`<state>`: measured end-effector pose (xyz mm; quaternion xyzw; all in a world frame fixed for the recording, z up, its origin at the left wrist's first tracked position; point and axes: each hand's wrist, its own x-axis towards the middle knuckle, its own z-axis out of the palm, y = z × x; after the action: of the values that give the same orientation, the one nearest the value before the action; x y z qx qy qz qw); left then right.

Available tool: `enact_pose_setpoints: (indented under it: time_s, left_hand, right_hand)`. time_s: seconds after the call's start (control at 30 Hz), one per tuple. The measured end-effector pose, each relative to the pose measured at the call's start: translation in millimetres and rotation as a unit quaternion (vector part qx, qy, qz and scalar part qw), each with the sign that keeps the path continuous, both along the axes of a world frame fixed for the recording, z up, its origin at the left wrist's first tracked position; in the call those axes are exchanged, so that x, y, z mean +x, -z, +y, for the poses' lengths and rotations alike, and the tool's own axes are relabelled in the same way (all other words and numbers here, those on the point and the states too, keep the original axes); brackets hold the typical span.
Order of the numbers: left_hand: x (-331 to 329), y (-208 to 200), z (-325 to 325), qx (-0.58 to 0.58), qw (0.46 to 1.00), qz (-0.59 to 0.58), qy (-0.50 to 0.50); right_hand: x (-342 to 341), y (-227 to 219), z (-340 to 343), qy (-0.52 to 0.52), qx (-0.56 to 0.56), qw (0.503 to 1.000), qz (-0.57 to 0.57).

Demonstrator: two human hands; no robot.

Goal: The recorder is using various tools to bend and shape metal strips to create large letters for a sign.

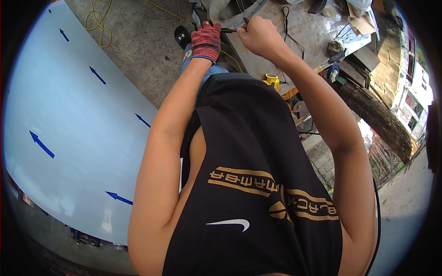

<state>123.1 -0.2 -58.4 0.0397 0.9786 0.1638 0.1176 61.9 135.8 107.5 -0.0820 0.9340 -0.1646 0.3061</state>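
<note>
My left hand (206,42), in a red and black knit glove with a blue cuff, is closed at the near left corner of a metal worktable. A thin dark metal piece (229,30) spans from its fingers to my bare right hand (262,39), which is closed around the other end. The piece's exact kind is too small to make out. A dark tip also shows above my right fingers. Just beyond both hands lies a curved grey metal frame (235,14) on the worktable (276,64).
A large pale sheet with blue arrows (78,115) fills the left side. Yellow cord (95,23) lies on the concrete floor (138,50). A yellow tool (272,81) sits at the table's near edge. A wooden-handled tool (332,60) and assorted scraps crowd the right side.
</note>
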Motion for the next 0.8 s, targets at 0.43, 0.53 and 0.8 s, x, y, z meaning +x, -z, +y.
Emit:
enact_pose_setpoints:
  time_s: [0.43, 0.53, 0.8]
  left_hand:
    - [-3, -12, -3, 0.010, 0.999, -0.037, 0.002]
    - [-3, -11, -3, 0.007, 0.999, -0.043, 0.000]
    - [-10, -21, -10, 0.061, 0.994, -0.094, 0.010]
  right_hand:
    - [-1, 2, -4, 0.006, 0.008, 1.000, 0.018]
    - [-2, 0, -1, 0.048, 0.000, 0.999, -0.023]
    - [-6, -15, 10, 0.190, -0.013, 0.975, -0.114]
